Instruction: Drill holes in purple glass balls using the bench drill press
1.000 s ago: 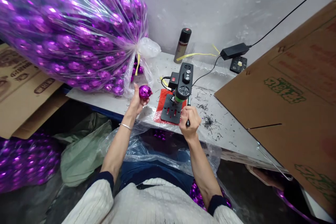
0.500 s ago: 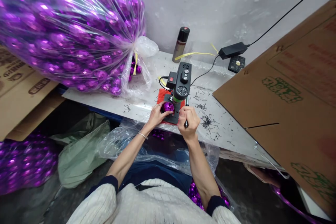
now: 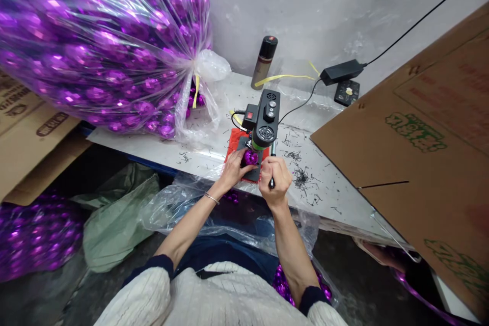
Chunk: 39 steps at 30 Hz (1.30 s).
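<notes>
**Purple ball held under the bench machine**

Taking the bench machine as the centre of the clock face: at 10 o'clock a large clear bag, packed with shiny purple balls and knotted at its neck, lies across the far left of the table. Brown printed cardboard sits at 9 o'clock, below the bag. A crumpled green bag lies off the table edge at 8 o'clock.

The left hand comes in at 7 o'clock. Its fingers are closed around a purple ball, which it holds down on the black base plate directly beneath the machine head. A red mat shows under the plate.

The bench machine is black, with a red switch and round knobs on top. At 5 o'clock the right hand is clenched in a fist around the lever handle, just beside the left hand.

A spray can stands upright at 12 o'clock by the wall. Dark shavings are scattered at 4 o'clock. A power adapter with its cable lies at 2 o'clock. A big cardboard sheet leans at 3 o'clock.
</notes>
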Each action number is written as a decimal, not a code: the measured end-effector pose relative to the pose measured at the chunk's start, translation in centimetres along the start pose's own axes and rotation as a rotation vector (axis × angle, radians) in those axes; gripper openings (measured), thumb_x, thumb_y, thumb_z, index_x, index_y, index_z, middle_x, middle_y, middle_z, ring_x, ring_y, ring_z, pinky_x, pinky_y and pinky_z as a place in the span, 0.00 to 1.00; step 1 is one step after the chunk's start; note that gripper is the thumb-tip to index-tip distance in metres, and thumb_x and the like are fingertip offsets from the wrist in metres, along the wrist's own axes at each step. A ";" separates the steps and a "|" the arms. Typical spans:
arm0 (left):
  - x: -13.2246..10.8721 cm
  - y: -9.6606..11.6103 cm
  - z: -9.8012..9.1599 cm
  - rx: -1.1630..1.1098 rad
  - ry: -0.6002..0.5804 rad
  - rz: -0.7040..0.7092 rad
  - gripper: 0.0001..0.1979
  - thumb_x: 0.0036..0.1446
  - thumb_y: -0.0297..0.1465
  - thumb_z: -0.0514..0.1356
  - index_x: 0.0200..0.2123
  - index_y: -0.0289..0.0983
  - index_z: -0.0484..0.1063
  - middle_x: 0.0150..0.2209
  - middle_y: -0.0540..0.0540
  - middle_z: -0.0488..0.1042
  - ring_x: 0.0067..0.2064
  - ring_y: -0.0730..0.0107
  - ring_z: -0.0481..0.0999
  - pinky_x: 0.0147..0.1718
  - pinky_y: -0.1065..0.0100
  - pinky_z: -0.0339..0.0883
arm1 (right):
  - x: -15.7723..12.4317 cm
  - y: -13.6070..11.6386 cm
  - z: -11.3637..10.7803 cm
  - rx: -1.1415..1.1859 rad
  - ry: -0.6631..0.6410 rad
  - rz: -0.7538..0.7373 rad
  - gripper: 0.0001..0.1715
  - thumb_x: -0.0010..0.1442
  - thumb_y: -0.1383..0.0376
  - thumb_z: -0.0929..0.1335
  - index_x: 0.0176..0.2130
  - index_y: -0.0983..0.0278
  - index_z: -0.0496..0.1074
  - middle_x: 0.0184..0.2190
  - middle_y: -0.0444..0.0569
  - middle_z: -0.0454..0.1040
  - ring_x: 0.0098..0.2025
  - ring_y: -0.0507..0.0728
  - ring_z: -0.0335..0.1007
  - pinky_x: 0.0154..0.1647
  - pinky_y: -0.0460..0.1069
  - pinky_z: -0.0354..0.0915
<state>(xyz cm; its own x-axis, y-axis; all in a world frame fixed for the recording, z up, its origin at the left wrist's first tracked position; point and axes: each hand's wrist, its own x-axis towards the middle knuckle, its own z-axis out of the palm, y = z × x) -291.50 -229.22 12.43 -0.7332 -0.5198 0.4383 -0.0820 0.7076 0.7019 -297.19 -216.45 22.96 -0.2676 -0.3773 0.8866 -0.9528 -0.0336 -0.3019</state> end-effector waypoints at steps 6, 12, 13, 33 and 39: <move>-0.3 -0.1 0.5 -0.044 0.018 -0.022 0.31 0.59 0.39 0.65 0.62 0.38 0.62 0.57 0.36 0.72 0.59 0.52 0.72 0.57 0.51 0.66 | 0.1 -0.2 -0.1 0.000 0.010 0.015 0.11 0.64 0.73 0.61 0.32 0.61 0.66 0.28 0.47 0.71 0.31 0.53 0.69 0.33 0.48 0.64; -0.4 -0.5 0.9 -0.051 0.037 0.008 0.31 0.59 0.42 0.64 0.61 0.37 0.62 0.55 0.35 0.73 0.57 0.52 0.73 0.57 0.51 0.66 | -1.2 0.0 0.6 0.010 0.026 0.015 0.12 0.64 0.74 0.60 0.31 0.61 0.65 0.28 0.46 0.71 0.32 0.53 0.70 0.33 0.48 0.65; -0.4 -0.6 1.0 -0.052 0.041 0.016 0.31 0.59 0.42 0.64 0.61 0.36 0.62 0.55 0.35 0.73 0.57 0.52 0.73 0.57 0.51 0.66 | -1.4 0.1 0.8 0.012 0.039 0.015 0.12 0.64 0.74 0.60 0.31 0.61 0.65 0.28 0.46 0.71 0.32 0.53 0.70 0.33 0.48 0.65; -0.4 -0.6 1.0 -0.079 0.067 0.019 0.32 0.57 0.44 0.66 0.61 0.37 0.63 0.56 0.36 0.73 0.58 0.53 0.73 0.57 0.51 0.66 | -0.5 -0.1 0.4 0.010 0.060 0.056 0.14 0.64 0.74 0.59 0.28 0.60 0.61 0.26 0.45 0.67 0.28 0.52 0.65 0.29 0.48 0.61; -0.4 -0.3 0.7 -0.100 0.046 -0.026 0.33 0.55 0.45 0.67 0.60 0.37 0.64 0.56 0.36 0.73 0.59 0.53 0.72 0.58 0.51 0.66 | 1.2 -0.9 -0.1 0.044 0.039 0.106 0.16 0.66 0.72 0.59 0.26 0.60 0.61 0.24 0.45 0.65 0.28 0.53 0.65 0.30 0.49 0.60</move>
<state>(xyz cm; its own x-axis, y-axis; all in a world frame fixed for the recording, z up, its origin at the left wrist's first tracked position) -291.69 -228.86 11.67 -0.6999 -0.5606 0.4425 -0.0318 0.6434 0.7648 -296.68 -216.74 24.35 -0.3730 -0.3450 0.8613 -0.9117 -0.0361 -0.4093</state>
